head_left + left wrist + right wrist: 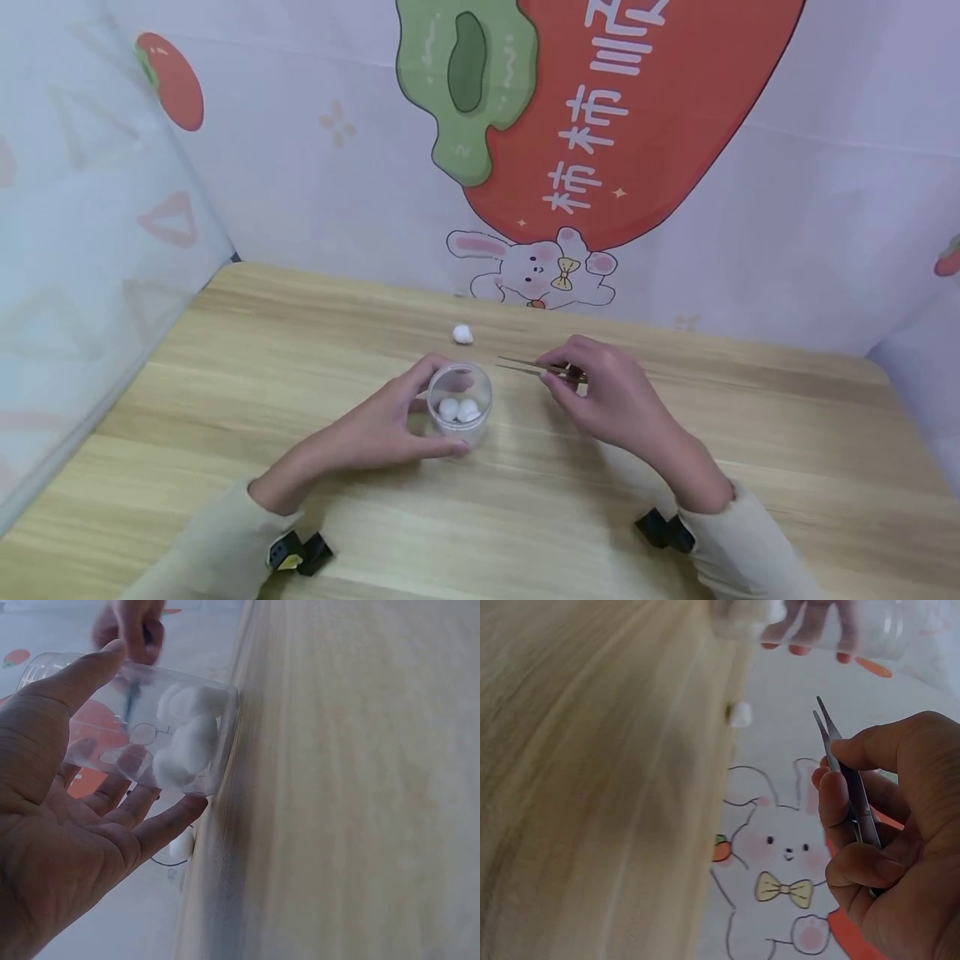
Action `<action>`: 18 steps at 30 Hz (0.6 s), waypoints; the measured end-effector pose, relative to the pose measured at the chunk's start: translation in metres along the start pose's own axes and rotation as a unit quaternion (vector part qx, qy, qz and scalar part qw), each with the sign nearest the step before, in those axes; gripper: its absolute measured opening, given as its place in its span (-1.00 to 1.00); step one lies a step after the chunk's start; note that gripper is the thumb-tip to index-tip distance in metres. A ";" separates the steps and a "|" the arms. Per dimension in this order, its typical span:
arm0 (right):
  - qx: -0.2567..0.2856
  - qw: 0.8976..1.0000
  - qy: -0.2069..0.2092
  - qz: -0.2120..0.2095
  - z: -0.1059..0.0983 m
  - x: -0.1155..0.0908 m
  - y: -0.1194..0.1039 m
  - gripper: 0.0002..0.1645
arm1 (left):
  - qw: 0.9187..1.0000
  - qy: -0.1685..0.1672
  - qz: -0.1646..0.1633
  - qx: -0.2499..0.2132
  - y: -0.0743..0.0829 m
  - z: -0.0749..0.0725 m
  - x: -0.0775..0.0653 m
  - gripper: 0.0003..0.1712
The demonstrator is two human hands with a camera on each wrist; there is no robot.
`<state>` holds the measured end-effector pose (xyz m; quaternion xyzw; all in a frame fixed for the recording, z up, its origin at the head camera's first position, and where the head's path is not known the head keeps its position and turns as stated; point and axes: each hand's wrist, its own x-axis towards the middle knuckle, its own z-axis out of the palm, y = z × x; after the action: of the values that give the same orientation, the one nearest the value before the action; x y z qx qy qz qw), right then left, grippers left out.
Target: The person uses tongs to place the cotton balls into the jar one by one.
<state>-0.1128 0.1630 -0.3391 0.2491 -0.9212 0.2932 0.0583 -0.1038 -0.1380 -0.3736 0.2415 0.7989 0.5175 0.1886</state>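
My left hand (382,421) holds a clear plastic jar (112,679) upright on the table, thumb on the near side and fingers around the far side. Several white cotton balls (196,742) lie in the bottom of the jar. In my right hand (611,387) a pair of metal tweezers (855,791) is pinched between thumb and fingers. The tweezers' tips stand slightly apart with nothing between them, pointing left toward the jar. One loose cotton ball (462,334) lies on the table just beyond the jar.
The wooden table (262,333) meets a printed cloth backdrop (315,208) at its far edge, with another cloth panel (75,208) along the left side. Small black devices (300,553) sit at both wrists over the sleeves.
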 end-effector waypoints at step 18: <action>0.008 0.997 -0.015 0.070 0.038 0.043 0.016 -0.80 | 1.000 -0.006 0.003 -0.013 -0.001 -0.002 -0.001 -0.13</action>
<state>-0.1571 0.1344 -0.3679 0.1886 -0.9349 0.2998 0.0218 -0.1045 -0.1406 -0.3740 0.2447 0.7905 0.5266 0.1949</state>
